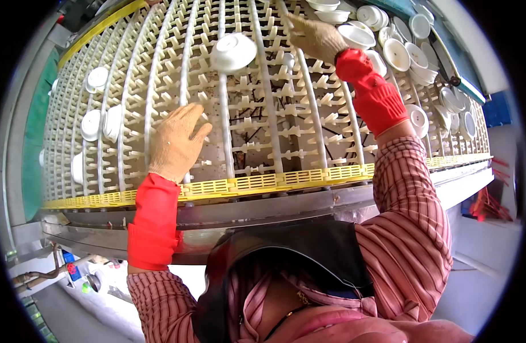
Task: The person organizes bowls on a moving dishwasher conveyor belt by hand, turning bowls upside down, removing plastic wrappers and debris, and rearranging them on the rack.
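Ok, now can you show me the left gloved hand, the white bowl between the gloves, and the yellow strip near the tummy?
Left gloved hand (pixel 176 139): head view, back of the hand.
White bowl (pixel 233 52): head view, upturned underside.
Yellow strip (pixel 274 180): head view, slotted middle stretch.

Rack (pixel 227 126): bright light is spreading; shadows are darkening its gaps.
White bowl (pixel 233 52): highlights are paling its surface.
Lower-left background (pixel 195 275): glare is apparently washing out detail.
Edges: fisheye distortion is bending lines; black vignetting is ringing everything.
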Motion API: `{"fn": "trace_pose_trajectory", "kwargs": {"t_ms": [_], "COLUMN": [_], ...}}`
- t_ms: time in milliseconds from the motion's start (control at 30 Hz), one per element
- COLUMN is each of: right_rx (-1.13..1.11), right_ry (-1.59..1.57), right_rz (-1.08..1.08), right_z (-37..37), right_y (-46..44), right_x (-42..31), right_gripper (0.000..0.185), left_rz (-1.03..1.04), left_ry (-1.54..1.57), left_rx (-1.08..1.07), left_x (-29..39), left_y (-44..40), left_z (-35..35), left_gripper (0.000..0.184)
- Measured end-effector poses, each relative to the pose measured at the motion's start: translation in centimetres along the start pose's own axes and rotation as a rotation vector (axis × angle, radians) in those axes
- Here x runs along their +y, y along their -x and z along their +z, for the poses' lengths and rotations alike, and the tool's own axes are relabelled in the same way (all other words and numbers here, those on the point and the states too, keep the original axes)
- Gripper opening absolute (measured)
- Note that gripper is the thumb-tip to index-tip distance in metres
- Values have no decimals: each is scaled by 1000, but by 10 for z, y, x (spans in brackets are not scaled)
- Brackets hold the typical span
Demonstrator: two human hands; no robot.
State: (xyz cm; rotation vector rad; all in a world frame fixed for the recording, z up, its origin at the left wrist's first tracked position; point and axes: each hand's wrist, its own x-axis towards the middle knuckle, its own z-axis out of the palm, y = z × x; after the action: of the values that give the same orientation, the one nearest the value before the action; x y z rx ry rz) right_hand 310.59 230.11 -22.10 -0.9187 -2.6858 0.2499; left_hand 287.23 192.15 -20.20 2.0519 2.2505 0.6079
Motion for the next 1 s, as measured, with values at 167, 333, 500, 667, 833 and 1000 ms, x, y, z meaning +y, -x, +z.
{"fn": "trace_pose_trajectory", "kwargs": {"t_ms": [167, 333, 500, 667, 833, 1000], "right_rx": [-64, -111, -327, -60, 462, 140], "right_ry": [169, 250, 397, -5, 372, 453], "right_rz": [-169, -149, -136, 169, 237, 240], "right_z": [39, 48, 37, 15, -22, -20], "right_y": [-1, -10, 0, 19, 31, 53], "right_x": [-12, -11, -42, -50, 21, 106], "right_gripper": [51, 57, 44, 36, 57, 62], "left_rz": [-4, -27, 43, 32, 4, -19], "left_ry": [-5, 5, -39, 12, -14, -12], "left_rx": [-60, -84, -21, -36, -24, 7], "left_x": [4, 11, 7, 0, 5, 9], "left_y": [-5, -8, -6, -2, -5, -5], "left_z": [3, 0, 4, 2, 2, 3], "left_gripper": [44, 44, 42, 43, 42, 40]}}
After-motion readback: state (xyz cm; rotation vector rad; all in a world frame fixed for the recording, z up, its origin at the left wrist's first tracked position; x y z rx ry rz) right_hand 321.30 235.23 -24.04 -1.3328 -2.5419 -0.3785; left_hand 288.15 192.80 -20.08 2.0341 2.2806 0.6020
